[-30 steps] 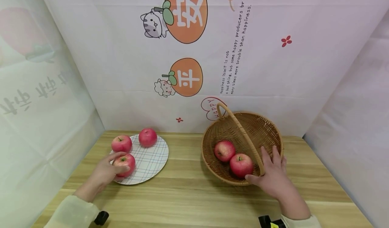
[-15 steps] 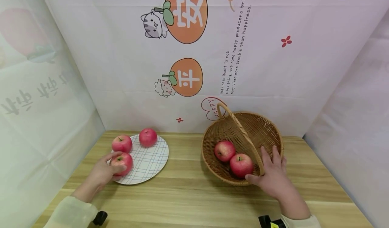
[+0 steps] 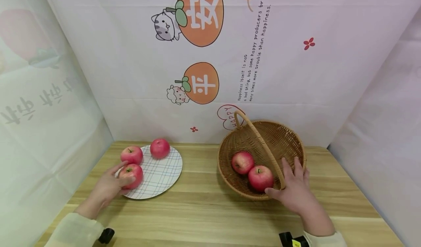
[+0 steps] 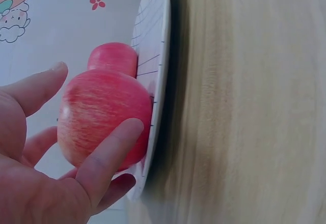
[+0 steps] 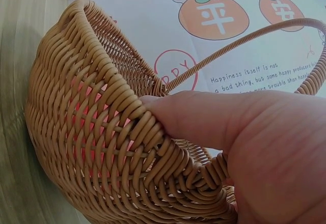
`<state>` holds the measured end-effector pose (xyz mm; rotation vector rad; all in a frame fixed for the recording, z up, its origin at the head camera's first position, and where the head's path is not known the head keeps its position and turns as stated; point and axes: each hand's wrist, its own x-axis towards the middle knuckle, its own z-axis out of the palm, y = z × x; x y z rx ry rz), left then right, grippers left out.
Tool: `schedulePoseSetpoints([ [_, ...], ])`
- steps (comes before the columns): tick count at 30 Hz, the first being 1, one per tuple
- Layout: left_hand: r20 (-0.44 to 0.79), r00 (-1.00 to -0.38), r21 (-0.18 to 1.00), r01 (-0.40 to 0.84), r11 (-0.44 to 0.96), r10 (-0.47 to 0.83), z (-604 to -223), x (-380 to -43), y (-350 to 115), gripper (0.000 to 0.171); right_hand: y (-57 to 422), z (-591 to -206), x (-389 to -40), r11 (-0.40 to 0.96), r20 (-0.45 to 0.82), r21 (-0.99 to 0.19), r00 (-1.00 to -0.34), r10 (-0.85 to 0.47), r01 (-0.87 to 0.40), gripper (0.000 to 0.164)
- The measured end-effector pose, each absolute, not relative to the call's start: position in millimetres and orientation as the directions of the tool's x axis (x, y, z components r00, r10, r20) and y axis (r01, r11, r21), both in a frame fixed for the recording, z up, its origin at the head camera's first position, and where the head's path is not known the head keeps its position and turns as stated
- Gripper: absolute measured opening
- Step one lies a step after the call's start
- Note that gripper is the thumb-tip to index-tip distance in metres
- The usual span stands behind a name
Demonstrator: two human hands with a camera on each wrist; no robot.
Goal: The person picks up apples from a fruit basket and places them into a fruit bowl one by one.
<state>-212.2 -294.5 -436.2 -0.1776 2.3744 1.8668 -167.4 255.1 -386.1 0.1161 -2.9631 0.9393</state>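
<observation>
My left hand (image 3: 110, 185) is at the front left apple (image 3: 133, 175) on the round checked plate (image 3: 164, 177). In the left wrist view its fingers are spread, with one finger (image 4: 112, 150) lying across the near side of that apple and another digit held apart from it. Two more red apples sit on this plate, one behind (image 3: 132, 155) and one at the back (image 3: 160, 148). My right hand (image 3: 297, 192) holds the rim of the wicker basket (image 3: 227, 177) beside the handle's base, thumb on the rim, fingers reaching inside. Two apples (image 3: 243, 163) lie in the basket.
The plate and basket stand apart on a wooden table (image 3: 197, 210). A tall white printed cloth (image 3: 138, 93) hangs right behind them, and more cloth flanks both sides. The basket's arched handle (image 3: 260, 141) rises over its opening.
The front left apple has shifted slightly left on the plate. My left hand moved left with it, and its fingers have drawn back from it a little. My right hand stays put.
</observation>
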Motion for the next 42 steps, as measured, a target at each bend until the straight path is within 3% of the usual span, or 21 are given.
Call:
schedulePoseSetpoints([
  [15, -0.068, -0.998, 0.931, -0.059, 0.36, 0.013, -392.3, -199.2, -311.6, 0.098, 256.8, -385.5, -166.8, 0.816, 0.068, -0.572, -0.996, -0.061, -0.089, 0.118],
  [23, 0.067, -0.997, 0.797, 0.073, 0.599, 0.032, -365.3, -195.8, -302.6, 0.098, 256.6, -385.3, -167.1, 0.816, 0.067, -0.572, -0.996, -0.06, -0.088, 0.117],
  [27, 0.099, -0.991, 0.766, 0.135, 0.629, 0.092, -349.7, -194.7, -286.8, 0.097, 257.0, -386.1, -167.0, 0.811, 0.065, -0.579, -0.996, -0.058, -0.085, 0.117],
  [34, 0.112, -0.974, 0.894, 0.185, 0.408, 0.197, -334.0, -194.3, -248.5, 0.089, 257.0, -386.7, -167.9, 0.811, 0.051, -0.58, -0.997, -0.061, -0.079, 0.118],
  [42, 0.0, -0.924, 0.987, 0.061, 0.148, 0.382, -351.8, -201.6, -187.7, 0.088, 256.8, -386.6, -168.8, 0.801, 0.047, -0.593, -0.997, -0.061, -0.077, 0.118],
])
